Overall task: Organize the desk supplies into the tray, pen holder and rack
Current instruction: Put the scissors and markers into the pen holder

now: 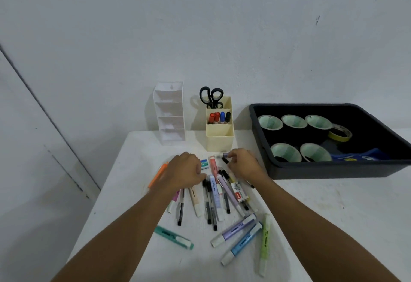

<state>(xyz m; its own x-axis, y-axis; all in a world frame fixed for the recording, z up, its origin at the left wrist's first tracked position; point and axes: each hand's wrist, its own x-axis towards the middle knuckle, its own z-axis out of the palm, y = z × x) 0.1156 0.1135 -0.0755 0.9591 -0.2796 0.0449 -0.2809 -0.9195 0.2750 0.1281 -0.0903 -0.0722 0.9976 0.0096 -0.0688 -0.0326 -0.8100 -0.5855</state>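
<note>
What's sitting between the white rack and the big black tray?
The cream pen holder, with black scissors and four markers standing in it, sits between the rack and the tray. The head view shows it.

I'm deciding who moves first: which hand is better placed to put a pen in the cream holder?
Probably right: the right hand pinches a pen just before the pen holder; the left hand sits farther off, over the pile.

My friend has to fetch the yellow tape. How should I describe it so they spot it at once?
Look at the black tray on the right of the white table. The yellow tape sits at the right end of its back row of rolls. It is the only narrow yellow roll; the others are wide, with pale green cores.
</note>
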